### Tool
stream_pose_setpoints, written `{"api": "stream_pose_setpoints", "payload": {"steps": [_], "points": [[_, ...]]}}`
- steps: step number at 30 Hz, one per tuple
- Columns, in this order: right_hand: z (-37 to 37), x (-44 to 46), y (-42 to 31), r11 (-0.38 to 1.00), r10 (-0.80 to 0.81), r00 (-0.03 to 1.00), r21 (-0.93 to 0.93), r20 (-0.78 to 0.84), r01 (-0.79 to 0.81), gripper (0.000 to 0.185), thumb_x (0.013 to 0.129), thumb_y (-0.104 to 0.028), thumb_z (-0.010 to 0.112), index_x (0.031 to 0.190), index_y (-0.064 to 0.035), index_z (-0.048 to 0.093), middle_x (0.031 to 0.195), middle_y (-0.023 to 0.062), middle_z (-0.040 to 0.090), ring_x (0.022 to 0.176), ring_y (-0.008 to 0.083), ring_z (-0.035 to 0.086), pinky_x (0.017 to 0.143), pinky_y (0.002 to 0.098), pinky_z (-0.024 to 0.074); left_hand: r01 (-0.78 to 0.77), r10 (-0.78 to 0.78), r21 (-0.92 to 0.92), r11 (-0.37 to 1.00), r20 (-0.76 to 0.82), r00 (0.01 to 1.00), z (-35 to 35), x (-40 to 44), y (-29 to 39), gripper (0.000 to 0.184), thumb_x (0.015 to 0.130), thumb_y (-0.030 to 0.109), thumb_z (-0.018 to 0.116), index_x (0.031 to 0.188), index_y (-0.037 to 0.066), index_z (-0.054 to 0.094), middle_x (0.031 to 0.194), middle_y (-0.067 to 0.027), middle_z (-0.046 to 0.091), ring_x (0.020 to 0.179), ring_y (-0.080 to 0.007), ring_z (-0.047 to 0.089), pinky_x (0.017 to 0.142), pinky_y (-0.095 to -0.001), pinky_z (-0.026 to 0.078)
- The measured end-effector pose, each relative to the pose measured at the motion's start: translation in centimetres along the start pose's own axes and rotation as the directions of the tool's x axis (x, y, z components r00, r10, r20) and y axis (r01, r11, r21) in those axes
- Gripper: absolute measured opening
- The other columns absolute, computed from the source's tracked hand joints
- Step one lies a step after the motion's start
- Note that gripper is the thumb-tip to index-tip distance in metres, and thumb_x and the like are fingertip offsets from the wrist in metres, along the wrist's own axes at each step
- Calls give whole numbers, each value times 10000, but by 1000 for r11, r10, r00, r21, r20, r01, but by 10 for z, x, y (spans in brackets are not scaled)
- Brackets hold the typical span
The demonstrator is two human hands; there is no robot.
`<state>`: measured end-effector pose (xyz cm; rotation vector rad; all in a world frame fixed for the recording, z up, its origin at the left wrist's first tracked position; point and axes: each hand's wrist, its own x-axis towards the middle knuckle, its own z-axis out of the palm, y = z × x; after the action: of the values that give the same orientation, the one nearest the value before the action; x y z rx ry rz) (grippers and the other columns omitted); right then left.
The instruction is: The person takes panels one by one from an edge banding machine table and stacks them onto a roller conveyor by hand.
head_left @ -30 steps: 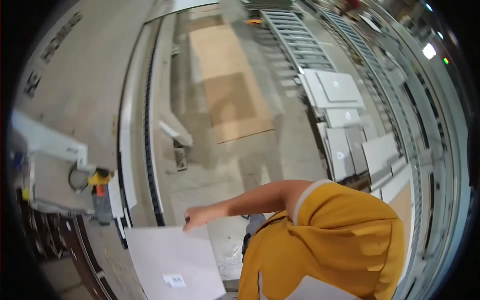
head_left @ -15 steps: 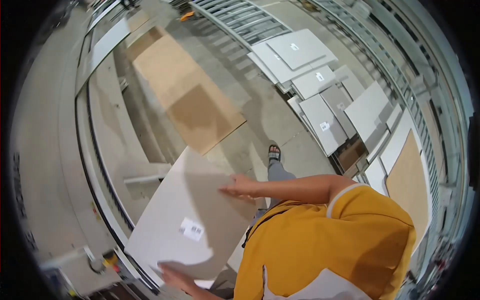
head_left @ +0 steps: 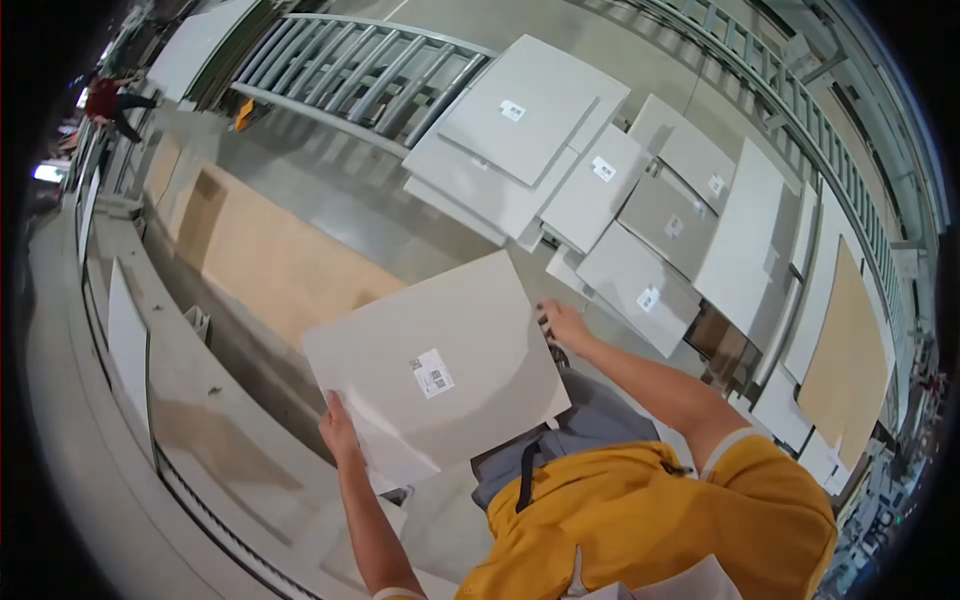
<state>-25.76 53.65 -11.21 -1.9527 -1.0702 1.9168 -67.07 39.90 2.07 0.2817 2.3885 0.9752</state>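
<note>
1 held panel, 1 label | left hand grips panel, partly hidden | right hand at opposite edge, grip unclear

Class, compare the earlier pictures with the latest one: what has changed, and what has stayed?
The labelled panel has moved from the lower left to in front of the body. The left hand, unseen at first, now grips its left edge; the right hand has shifted to its right edge. The view has turned too. The brown board and stacked panels stay put.
</note>
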Motion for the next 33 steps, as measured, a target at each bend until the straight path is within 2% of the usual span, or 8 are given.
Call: {"api": "stream_pose_setpoints", "payload": {"steps": [3,6,15,22,26,27,29,33], "points": [[-32,138,1,780,-459,823,-596,-334,193,484,927,-450,529,1171,-38,604,1132,217,617,1044,362,595,908,418,467,-201,146,297,933,197,969,60,94,42,570,980,442,503,771,-84,576,694,-52,534,663,-147,438,620,-322,409],[-65,205,-88,485,-559,791,-872,-246,72,597,866,-370,634,1389,-161,438,1372,184,451,1232,370,457,988,465,420,-248,178,162,955,356,918,170,188,87,569,982,440,497,699,-53,506,643,-23,419,649,-135,356,583,-332,361],[-93,380,-170,351,-578,787,-936,-214,3,953,682,-527,764,1478,-234,330,1559,203,143,1412,462,160,1049,646,264,-458,220,350,817,545,809,361,334,152,560,980,446,503,708,-44,495,635,-27,403,646,-124,357,571,-322,349],[-180,397,-145,221,-657,754,-949,25,224,793,748,-418,735,1447,-265,393,1554,166,208,1394,437,241,1070,517,339,-550,169,381,743,688,705,468,370,173,641,945,516,520,658,-55,474,610,-52,397,643,-139,362,575,-331,361],[-298,418,-141,-172,-552,825,-985,117,24,654,829,-213,654,1437,-256,418,1547,162,229,1366,394,325,1082,482,346,-573,184,349,742,715,674,509,373,184,697,909,587,531,652,-59,478,609,-60,410,645,-152,376,586,-338,381],[-320,435,-134,-175,-559,821,-984,118,22,654,829,-213,654,1437,-256,418,1547,162,229,1366,394,325,1082,482,346,-575,192,344,742,712,675,515,372,186,697,909,587,531,652,-59,478,609,-60,410,645,-152,376,586,-338,381],[-352,466,-118,559,-559,722,-828,-409,-36,661,849,-392,642,1445,-227,408,1541,196,221,1362,402,326,1098,493,319,-563,204,331,757,699,685,529,369,189,702,895,606,539,646,-48,480,609,-63,403,639,-154,384,578,-346,383],[-304,501,-170,904,-127,431,-283,-893,-321,883,775,-678,599,1475,-200,349,1527,239,215,1368,414,303,1111,490,291,-552,190,345,759,694,695,558,375,193,716,882,621,546,648,-54,508,601,-87,420,635,-167,394,577,-360,389]]}}
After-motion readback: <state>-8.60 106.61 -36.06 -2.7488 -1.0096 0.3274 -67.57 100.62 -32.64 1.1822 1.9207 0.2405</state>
